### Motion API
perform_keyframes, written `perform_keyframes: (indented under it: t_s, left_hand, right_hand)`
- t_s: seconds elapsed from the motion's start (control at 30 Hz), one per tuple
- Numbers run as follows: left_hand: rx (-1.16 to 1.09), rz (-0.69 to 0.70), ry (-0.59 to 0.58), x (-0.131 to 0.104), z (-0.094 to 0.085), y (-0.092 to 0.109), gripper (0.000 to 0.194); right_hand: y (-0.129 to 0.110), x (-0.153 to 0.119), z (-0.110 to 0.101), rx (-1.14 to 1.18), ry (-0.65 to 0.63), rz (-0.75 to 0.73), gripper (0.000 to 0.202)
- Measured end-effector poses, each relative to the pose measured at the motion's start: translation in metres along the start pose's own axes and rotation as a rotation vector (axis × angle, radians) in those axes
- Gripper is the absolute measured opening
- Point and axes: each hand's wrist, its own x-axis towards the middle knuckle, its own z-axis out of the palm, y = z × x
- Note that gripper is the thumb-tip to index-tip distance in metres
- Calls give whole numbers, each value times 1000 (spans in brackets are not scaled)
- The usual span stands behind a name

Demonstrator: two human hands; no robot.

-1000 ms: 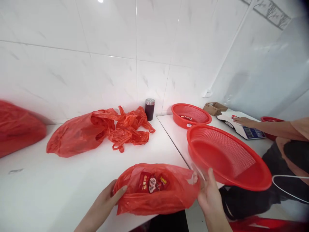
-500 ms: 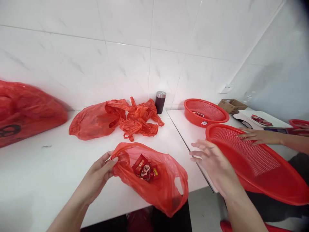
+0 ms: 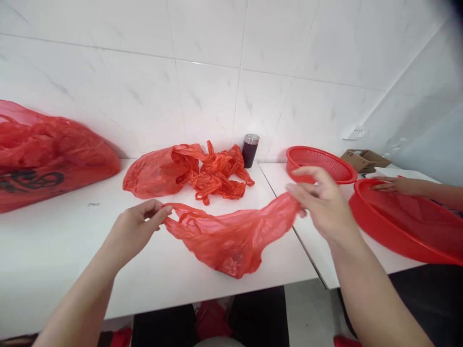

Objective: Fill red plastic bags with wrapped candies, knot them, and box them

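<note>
A thin red plastic bag (image 3: pixel 224 236) is stretched between my two hands over the front of the white table (image 3: pixel 155 284). My left hand (image 3: pixel 139 224) pinches the bag's left end. On the other side my right hand (image 3: pixel 320 202) has its fingers closed on the right end. Packets lie at the bottom of the bag and show only dimly through the plastic. Just behind it are crumpled red bags (image 3: pixel 222 176) and a fuller red bag (image 3: pixel 157 171).
A large red bag with black print (image 3: pixel 54 159) lies far left. A dark tumbler (image 3: pixel 249 150) stands by the wall. To the right are a round red basket (image 3: pixel 321 164), a bigger red basket (image 3: pixel 405 231), a cardboard box (image 3: pixel 365 160) and another person's hand (image 3: pixel 398 185).
My right hand was apart from the bag with fingers spread; now it grips the right end. The bag's mouth has narrowed and hides the packets. The other person's big basket has tipped.
</note>
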Motion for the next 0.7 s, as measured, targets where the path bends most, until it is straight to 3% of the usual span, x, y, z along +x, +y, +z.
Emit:
perform_keyframes:
  t_s: [0.1, 0.2, 0.3, 0.37, 0.43, 0.53, 0.6, 0.7]
  left_hand:
    - [-403, 55, -212, 6, -3, 31, 31]
    - [-719, 108, -212, 12, -3, 54, 24]
    - [-830, 194, -240, 17, 0, 74, 15]
    - [-803, 253, -291, 20, 5, 86, 18]
    - [-691, 256, -364, 24, 12, 96, 36]
    - [-410, 236, -425, 32, 24, 104, 58]
    - [-258, 268, -433, 38, 32, 106, 53]
    - [-186, 275, -467, 42, 37, 104, 28]
  right_hand:
    - [-24, 30, 14, 8, -133, -103, 29]
    - [-35, 47, 19, 42, -99, -196, 27]
    - [-40, 57, 17, -5, -243, -168, 28]
    - [-44, 61, 19, 2, -273, -173, 27]
    - [-49, 65, 26, 1, -305, -187, 24]
    - [-57, 68, 49, -47, -514, -219, 20]
    - [-61, 70, 70, -14, -592, -299, 18]
    - [-58, 73, 95, 120, -545, -440, 13]
